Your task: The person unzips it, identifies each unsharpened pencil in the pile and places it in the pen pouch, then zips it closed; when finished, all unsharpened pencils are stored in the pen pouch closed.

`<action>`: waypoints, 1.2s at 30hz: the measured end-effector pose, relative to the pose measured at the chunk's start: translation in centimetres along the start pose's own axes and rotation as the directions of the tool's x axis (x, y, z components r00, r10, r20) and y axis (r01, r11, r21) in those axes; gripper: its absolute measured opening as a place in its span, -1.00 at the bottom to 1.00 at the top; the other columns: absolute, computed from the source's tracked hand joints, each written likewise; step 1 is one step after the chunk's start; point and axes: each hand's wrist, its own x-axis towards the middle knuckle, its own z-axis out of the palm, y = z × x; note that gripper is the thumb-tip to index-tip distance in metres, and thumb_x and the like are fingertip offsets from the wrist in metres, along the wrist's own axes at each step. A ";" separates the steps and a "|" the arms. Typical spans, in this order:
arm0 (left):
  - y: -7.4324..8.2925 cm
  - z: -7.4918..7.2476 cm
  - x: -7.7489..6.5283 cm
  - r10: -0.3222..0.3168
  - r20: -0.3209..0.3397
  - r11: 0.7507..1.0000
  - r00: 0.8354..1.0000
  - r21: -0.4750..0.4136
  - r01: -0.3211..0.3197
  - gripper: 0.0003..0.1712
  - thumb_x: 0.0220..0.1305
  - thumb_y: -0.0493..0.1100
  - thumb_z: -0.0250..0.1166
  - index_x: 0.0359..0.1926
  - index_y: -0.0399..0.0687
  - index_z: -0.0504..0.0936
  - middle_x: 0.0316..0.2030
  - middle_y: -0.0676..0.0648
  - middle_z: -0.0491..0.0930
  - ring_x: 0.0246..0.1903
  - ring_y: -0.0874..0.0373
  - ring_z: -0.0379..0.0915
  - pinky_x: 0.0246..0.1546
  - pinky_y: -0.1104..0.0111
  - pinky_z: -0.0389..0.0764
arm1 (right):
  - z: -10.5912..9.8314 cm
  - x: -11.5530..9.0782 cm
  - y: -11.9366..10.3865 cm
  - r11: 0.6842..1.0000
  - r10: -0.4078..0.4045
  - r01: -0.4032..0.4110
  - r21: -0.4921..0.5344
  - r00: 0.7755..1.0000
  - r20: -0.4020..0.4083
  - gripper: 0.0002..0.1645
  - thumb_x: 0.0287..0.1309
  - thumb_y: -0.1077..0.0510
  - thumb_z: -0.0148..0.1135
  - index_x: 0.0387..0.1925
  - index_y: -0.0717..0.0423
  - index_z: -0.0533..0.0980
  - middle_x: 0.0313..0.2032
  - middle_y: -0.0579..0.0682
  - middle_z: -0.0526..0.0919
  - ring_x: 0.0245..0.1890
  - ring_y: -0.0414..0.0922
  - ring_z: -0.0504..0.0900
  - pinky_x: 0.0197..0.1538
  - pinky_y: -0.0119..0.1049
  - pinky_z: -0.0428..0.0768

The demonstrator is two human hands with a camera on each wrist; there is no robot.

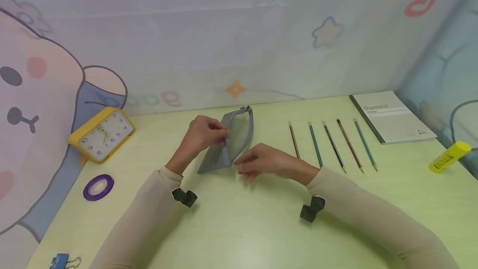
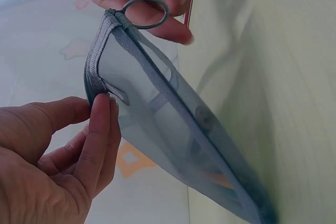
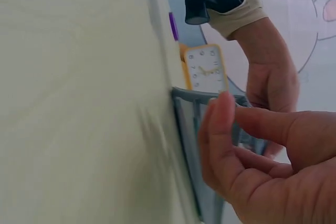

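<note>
Grey mesh pouch (image 1: 228, 144) stood on edge on desk; left hand (image 1: 201, 136) pinched its rim, right hand (image 1: 257, 162) pinched the ring pull (image 2: 145, 12). Risk: thin pinch slipping, zipper snagging the mesh

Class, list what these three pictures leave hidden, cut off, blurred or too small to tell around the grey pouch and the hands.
- Pouch contents: head view, hidden by the left hand; only vague shapes through mesh in the left wrist view.
- Zip pull ring: head view, too small and covered by the right hand.
- Pouch's lower end: left wrist view, cut off by the frame edge.
- Notebook small print: too small.
</note>
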 end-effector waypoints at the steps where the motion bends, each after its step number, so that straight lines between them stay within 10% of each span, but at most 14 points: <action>1: -0.1 0.0 0.1 -0.004 0.001 1.000 1.000 -0.005 0.004 -0.78 0.28 -0.14 0.39 -0.16 -0.21 0.77 -0.16 -0.31 0.77 -0.40 0.06 0.79 0.04 0.13 0.70 | 0.1 0.2 0.2 0.999 0.009 -0.009 0.042 1.000 0.009 -0.59 0.36 0.24 0.21 0.12 0.45 0.56 -0.16 0.16 0.74 -0.32 -0.23 0.71 -0.10 -0.29 0.73; 8: -0.3 0.1 0.2 -0.011 -0.006 1.000 1.000 -0.009 0.011 -0.78 0.28 -0.14 0.40 -0.18 -0.21 0.77 -0.19 -0.30 0.77 -0.38 0.03 0.79 0.03 0.14 0.70 | 0.6 1.1 1.4 0.986 -0.012 0.017 0.166 0.999 -0.034 -0.71 0.36 0.29 0.19 -0.01 0.46 0.59 -0.28 0.02 0.71 -0.34 -0.22 0.70 -0.11 -0.30 0.73; 15: -0.7 -0.6 -0.1 0.071 0.107 0.990 0.992 0.114 -0.084 -0.78 0.26 -0.02 0.43 -0.29 -0.08 0.80 -0.36 -0.06 0.80 -0.38 0.09 0.78 -0.11 0.15 0.73 | 0.8 1.1 1.5 0.968 -0.231 0.203 -0.146 0.951 -0.204 -0.84 0.32 0.30 0.25 -0.20 0.35 0.66 -0.37 0.14 0.79 -0.44 -0.10 0.79 -0.23 -0.17 0.77; 21: -1.1 -1.5 -0.6 0.186 0.393 0.925 0.900 0.240 -0.296 -0.80 0.13 -0.04 0.54 -0.28 0.00 0.77 -0.37 0.05 0.75 -0.32 0.21 0.67 -0.19 0.28 0.66 | 0.9 0.4 0.5 0.922 -0.308 0.222 -0.316 0.917 -0.254 -0.87 0.31 0.28 0.28 -0.23 0.29 0.68 -0.35 0.15 0.80 -0.47 -0.13 0.79 -0.27 -0.13 0.77; 25: -1.1 -1.3 -0.9 0.224 0.474 0.886 0.852 0.264 -0.380 -0.64 0.01 -0.04 0.62 -0.19 0.00 0.71 -0.28 0.06 0.71 -0.23 0.21 0.64 -0.11 0.32 0.66 | 1.0 0.4 0.4 0.932 -0.299 0.216 -0.291 0.911 -0.283 -0.86 0.31 0.27 0.29 -0.23 0.31 0.67 -0.36 0.18 0.80 -0.51 -0.18 0.77 -0.28 -0.11 0.77; 36: -1.3 -0.8 -1.2 0.452 0.261 0.804 0.853 0.295 -0.517 -0.84 0.08 -0.19 0.56 -0.44 0.03 0.70 -0.48 0.10 0.69 -0.46 0.32 0.58 -0.33 0.40 0.63 | 0.1 1.0 0.1 0.935 -0.333 0.249 -0.254 0.864 -0.379 -0.84 0.31 0.22 0.30 -0.33 0.26 0.68 -0.50 0.02 0.79 -0.52 -0.16 0.77 -0.25 0.02 0.74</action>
